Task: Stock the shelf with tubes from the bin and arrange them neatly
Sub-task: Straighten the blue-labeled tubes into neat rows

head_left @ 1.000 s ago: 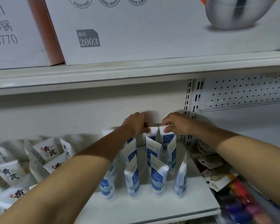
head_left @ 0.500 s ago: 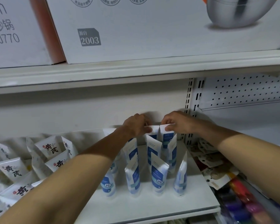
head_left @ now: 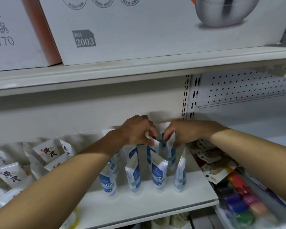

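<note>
My left hand (head_left: 137,132) pinches the flat, crimped white end of a back tube (head_left: 149,139). My right hand (head_left: 184,133) curls thumb and fingers onto the blue-banded top of the neighbouring tube (head_left: 163,143), just at 3 o'clock of the first. The other tubes (head_left: 158,176) are glossy soft plastic, white with blue panels and wedge-shaped. They stand cap-down on the smooth white shelf (head_left: 155,205), in rows toward 6 o'clock from my hands.
</note>
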